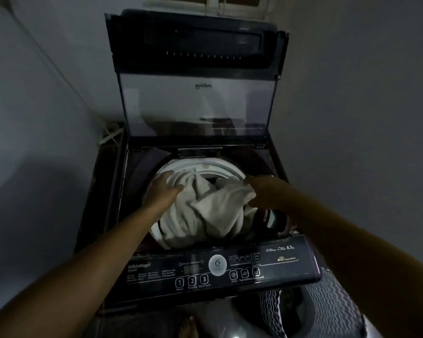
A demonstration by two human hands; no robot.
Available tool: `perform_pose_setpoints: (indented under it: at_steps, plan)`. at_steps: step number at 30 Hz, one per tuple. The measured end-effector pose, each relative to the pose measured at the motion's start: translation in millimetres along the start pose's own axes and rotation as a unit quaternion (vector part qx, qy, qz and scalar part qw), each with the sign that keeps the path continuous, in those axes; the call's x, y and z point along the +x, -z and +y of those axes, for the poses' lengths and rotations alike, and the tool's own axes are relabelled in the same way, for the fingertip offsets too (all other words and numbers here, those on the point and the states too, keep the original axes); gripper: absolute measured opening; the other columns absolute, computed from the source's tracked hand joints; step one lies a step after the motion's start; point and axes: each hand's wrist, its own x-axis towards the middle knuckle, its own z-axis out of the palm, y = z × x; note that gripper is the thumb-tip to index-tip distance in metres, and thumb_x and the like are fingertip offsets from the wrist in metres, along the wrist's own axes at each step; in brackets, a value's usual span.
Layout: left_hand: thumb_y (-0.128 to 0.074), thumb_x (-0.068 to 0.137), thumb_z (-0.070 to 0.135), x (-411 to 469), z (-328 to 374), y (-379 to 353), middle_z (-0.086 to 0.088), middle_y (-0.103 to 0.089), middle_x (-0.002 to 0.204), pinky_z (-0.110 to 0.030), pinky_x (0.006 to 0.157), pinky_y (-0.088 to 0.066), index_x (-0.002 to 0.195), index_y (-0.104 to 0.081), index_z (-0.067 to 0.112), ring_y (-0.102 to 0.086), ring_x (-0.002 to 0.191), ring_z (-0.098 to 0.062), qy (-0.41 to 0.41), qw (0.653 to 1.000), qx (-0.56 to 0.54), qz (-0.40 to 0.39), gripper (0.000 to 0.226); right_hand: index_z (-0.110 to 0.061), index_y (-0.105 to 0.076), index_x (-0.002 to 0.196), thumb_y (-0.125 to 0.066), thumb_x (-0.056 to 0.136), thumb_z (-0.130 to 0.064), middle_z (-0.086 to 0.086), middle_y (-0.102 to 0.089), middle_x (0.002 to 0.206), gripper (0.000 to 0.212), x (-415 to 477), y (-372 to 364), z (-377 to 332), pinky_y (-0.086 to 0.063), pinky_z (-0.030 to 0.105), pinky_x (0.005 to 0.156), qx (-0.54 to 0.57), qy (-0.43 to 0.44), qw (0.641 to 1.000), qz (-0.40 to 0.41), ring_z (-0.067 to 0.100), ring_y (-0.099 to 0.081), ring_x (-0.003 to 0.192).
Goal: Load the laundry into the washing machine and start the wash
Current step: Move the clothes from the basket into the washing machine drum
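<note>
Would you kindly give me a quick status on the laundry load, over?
Status: left grip and right grip on white laundry, hold unclear. Heaped at drum mouth. Washer lid up, nothing blocking.

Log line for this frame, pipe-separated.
step: loading | left hand: on cloth | right hand: on cloth, blurred | cloth: heaped at drum rim | lid: up

We see a dim, grey-blue scene, faint reflections on the glass lid (pixel 195 106), edges bent by our wide lens, detail soft and grainy.
</note>
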Motion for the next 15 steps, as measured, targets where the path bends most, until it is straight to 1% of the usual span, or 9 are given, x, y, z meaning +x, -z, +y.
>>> perform_pose_setpoints:
  at_steps: [2, 4, 6, 8, 9, 10, 11, 13, 15]
  plan:
    - [-0.07, 0.09, 0.024, 6.2, -4.1, -8.4, -0.006, -0.049, 0.146, -0.034, 0.105, -0.042, 0.143, -0.05, 0.021, -0.047, 0.134, -0.026, -0.079, 0.991, 0.111, -0.004, 0.057, -0.024, -0.032, 0.152, -0.075, 0.084, -0.046, 0.011, -0.05, 0.144, 0.083, 7.9, -4.6, -6.2, -0.049, 0.048, 0.103, 0.015, 0.016, 1.0, 0.015, 0.035, -0.052, 0.13]
    - [-0.07, 0.089, 0.027, 12.2, -10.3, -15.7, -0.006, -0.046, 0.149, -0.036, 0.108, -0.04, 0.146, -0.046, 0.025, -0.044, 0.137, -0.026, -0.102, 0.976, 0.186, -0.042, 0.062, -0.026, -0.031, 0.153, -0.074, 0.083, -0.052, 0.011, -0.046, 0.147, 0.086, 17.6, -10.2, -17.6, -0.048, 0.049, 0.103, 0.066, 0.051, 0.995, 0.051, 0.037, -0.05, 0.131]
    - [-0.07, 0.089, 0.031, 20.6, -23.9, -22.5, -0.006, -0.032, 0.159, -0.039, 0.115, -0.033, 0.154, -0.031, 0.029, -0.032, 0.145, -0.026, -0.095, 0.96, 0.243, -0.101, 0.076, -0.026, -0.034, 0.154, -0.065, 0.082, -0.062, 0.013, -0.043, 0.148, 0.086, 27.2, -22.9, -32.6, -0.046, 0.052, 0.106, 0.08, 0.103, 0.989, 0.068, 0.038, -0.047, 0.133]
    - [-0.069, 0.089, 0.041, 31.5, -35.4, -27.6, -0.007, -0.011, 0.166, -0.041, 0.122, -0.021, 0.159, -0.011, 0.03, -0.013, 0.152, -0.028, -0.097, 0.933, 0.314, -0.146, 0.093, -0.03, -0.038, 0.152, -0.052, 0.077, -0.073, 0.015, -0.042, 0.15, 0.088, 39.3, -45.1, -46.4, -0.043, 0.054, 0.107, 0.053, 0.135, 0.988, 0.046, 0.04, -0.045, 0.134]
    - [-0.069, 0.087, 0.049, 35.8, -39.3, -28.8, -0.007, 0.001, 0.167, -0.043, 0.123, -0.015, 0.16, -0.001, 0.03, -0.004, 0.154, -0.029, -0.088, 0.922, 0.34, -0.162, 0.101, -0.032, -0.039, 0.152, -0.05, 0.077, -0.074, 0.016, -0.04, 0.152, 0.087, 43.7, -56.5, -50.5, -0.042, 0.055, 0.109, 0.041, 0.136, 0.989, 0.027, 0.042, -0.044, 0.135]
    - [-0.069, 0.084, 0.057, 39.0, -43.4, -29.3, -0.006, 0.011, 0.167, -0.044, 0.124, -0.012, 0.159, 0.008, 0.031, 0.003, 0.154, -0.029, -0.075, 0.914, 0.358, -0.174, 0.11, -0.034, -0.038, 0.152, -0.054, 0.079, -0.073, 0.016, -0.037, 0.154, 0.085, 43.8, -63.8, -53.2, -0.04, 0.054, 0.111, 0.038, 0.127, 0.991, 0.008, 0.043, -0.041, 0.136]
    - [-0.068, 0.08, 0.066, 44.5, -50.0, -30.4, -0.006, 0.017, 0.166, -0.045, 0.124, -0.012, 0.157, 0.014, 0.032, 0.006, 0.154, -0.03, -0.053, 0.909, 0.367, -0.19, 0.118, -0.034, -0.037, 0.153, -0.061, 0.082, -0.068, 0.016, -0.035, 0.156, 0.083, 48.4, -73.8, -52.3, -0.038, 0.053, 0.114, 0.039, 0.115, 0.993, -0.013, 0.042, -0.038, 0.139]
    - [-0.065, 0.073, 0.076, 54.3, -60.9, -34.7, -0.007, 0.024, 0.164, -0.044, 0.123, -0.018, 0.154, 0.022, 0.036, 0.002, 0.154, -0.032, 0.004, 0.896, 0.381, -0.226, 0.125, -0.032, -0.031, 0.156, -0.07, 0.085, -0.055, 0.014, -0.031, 0.159, 0.084, 58.5, -89.2, -49.3, -0.035, 0.048, 0.117, 0.042, 0.098, 0.993, -0.052, 0.038, -0.034, 0.144]
    - [-0.065, 0.072, 0.077, 59.2, -67.4, -44.9, -0.008, 0.028, 0.163, -0.043, 0.122, -0.022, 0.153, 0.025, 0.037, -0.001, 0.153, -0.035, 0.04, 0.891, 0.379, -0.249, 0.127, -0.031, -0.026, 0.157, -0.077, 0.08, -0.051, 0.013, -0.03, 0.16, 0.094, 71.5, -102.9, -46.3, -0.036, 0.047, 0.117, 0.063, 0.075, 0.992, -0.077, 0.037, -0.034, 0.146]
